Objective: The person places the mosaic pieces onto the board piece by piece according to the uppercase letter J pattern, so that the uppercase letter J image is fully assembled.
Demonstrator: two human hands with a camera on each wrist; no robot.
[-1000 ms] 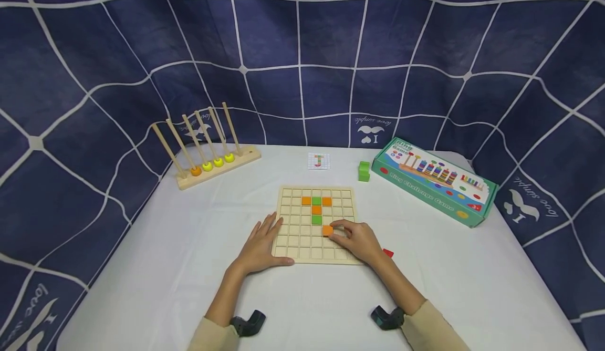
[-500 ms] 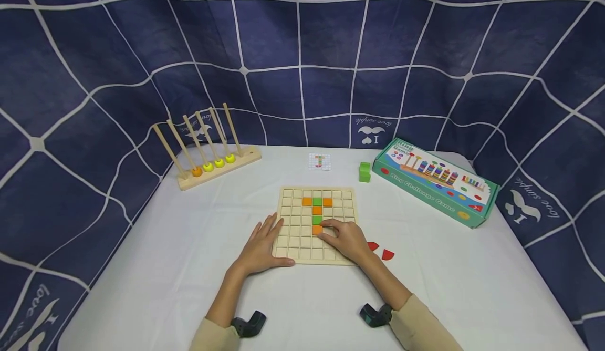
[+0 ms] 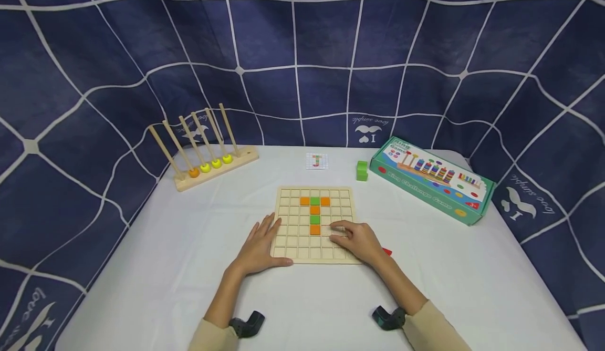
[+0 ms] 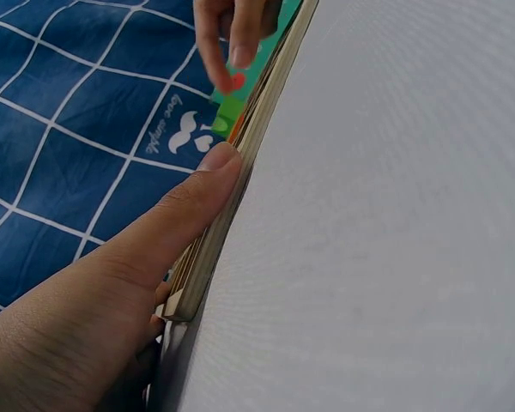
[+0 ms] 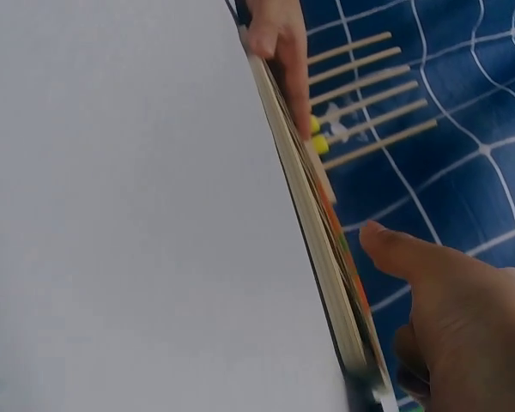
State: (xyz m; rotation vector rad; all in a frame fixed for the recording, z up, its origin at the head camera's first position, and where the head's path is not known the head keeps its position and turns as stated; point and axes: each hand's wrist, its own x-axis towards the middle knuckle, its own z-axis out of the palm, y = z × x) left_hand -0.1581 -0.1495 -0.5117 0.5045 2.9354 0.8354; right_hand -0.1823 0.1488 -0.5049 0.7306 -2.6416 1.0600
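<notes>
A square wooden grid board [image 3: 293, 239] lies on the table, with orange and green tiles set in its cells in a T shape. The lowest tile of the column is an orange tile [image 3: 315, 229]. My left hand [image 3: 259, 247] rests at the board's left side, its thumb [image 4: 202, 184] along the near edge and its fingers spread. Over the right part of the board hovers my right hand [image 3: 357, 241], thumb and fingertips apart, nothing between them. Part of a red piece [image 3: 387, 251] shows beside the right wrist.
A small pattern card [image 3: 317, 161] lies behind the board. To its right are green blocks [image 3: 362, 172] and a green Ring Challenge Game box [image 3: 427, 183]. A wooden peg stand [image 3: 222, 168] with several coloured beads stands at the back left.
My right hand carried an orange tile left into the column's lower cell, let go of it and drew back right. My left hand stayed at the board.
</notes>
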